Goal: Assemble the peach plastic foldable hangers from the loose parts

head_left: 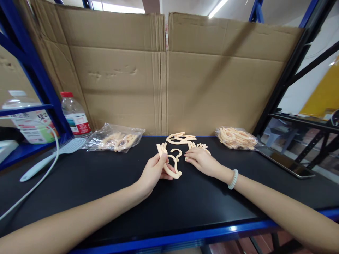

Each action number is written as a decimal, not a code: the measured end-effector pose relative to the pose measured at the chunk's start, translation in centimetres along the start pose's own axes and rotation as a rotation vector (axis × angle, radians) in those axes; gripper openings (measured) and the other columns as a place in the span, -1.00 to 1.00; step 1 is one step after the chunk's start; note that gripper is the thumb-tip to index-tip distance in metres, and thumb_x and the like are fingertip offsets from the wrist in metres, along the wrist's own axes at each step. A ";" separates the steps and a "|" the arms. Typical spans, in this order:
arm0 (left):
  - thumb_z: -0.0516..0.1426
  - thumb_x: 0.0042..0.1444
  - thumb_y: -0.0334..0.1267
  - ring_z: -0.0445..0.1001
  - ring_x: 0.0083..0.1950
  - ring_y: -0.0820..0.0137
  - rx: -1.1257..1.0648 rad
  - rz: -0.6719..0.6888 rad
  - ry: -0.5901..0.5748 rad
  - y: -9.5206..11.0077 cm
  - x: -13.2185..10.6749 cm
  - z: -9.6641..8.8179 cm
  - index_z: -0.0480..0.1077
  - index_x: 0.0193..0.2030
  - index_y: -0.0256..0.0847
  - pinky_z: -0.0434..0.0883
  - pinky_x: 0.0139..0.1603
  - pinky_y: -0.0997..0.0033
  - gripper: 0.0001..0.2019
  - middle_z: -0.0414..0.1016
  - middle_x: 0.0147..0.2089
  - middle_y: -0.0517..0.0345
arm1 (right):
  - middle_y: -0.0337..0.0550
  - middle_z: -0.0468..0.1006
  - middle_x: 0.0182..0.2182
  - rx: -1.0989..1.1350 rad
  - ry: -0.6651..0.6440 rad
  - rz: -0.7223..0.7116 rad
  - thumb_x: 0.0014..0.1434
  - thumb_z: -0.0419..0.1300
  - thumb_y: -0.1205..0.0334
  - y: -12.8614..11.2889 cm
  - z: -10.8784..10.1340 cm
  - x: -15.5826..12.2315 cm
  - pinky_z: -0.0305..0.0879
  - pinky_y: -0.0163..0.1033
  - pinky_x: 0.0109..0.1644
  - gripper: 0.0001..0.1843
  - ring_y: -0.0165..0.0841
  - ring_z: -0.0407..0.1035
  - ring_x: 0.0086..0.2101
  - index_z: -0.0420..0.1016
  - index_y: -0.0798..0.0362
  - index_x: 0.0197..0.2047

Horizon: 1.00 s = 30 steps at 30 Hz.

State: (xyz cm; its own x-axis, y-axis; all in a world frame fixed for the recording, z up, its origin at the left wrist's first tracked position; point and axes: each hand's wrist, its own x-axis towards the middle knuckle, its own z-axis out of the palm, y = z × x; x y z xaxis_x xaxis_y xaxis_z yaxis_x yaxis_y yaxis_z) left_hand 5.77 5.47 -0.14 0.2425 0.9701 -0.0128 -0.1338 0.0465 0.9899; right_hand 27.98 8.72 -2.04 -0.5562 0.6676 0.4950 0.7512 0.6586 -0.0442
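Left hand (152,169) is pinching a cream folding hanger (172,173) over the middle of the black tabletop (119,169), its thumb pressing from above and its fingers curling beneath. Right hand (202,160) is hovering low over some loose hanger parts (191,144), fingers bending downward close together; whether they are gripping anything, I cannot tell. Between the hands a hook (180,153) is showing just beside the held hanger, its joint, if any, not reading clearly. Another hanger (182,142) is lying farther back, and bagged pieces are sitting in a left bag (116,139) and a right bag (237,137).

Judging by its slim, plastic-looking arms, the held hanger is probably feeling light and stiff, its smooth surface slipping a little under dry fingers. Its curved arm is offering the surest hold; its narrow ends are seeming likelier to snap.
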 end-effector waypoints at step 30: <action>0.09 0.15 0.06 0.37 -0.61 0.49 0.333 0.272 -0.165 -0.6 0.5 -0.5 0.27 -0.38 -0.23 0.26 -0.59 0.56 -0.65 0.31 -0.54 0.31 | -0.12 0.51 -0.29 -0.041 0.037 -0.364 0.34 0.01 0.28 -5.6 -2.5 -0.7 0.14 -0.04 0.12 -0.80 -0.30 0.32 -0.14 0.45 0.08 -0.21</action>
State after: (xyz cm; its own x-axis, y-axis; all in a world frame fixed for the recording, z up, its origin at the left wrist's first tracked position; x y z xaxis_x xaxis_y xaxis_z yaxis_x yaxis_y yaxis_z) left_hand 5.51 6.07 -0.81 0.3943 0.8844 0.2498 0.0962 -0.3101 0.9458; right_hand 25.10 3.68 0.04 -0.7770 0.3782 0.5033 0.5204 0.8357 0.1754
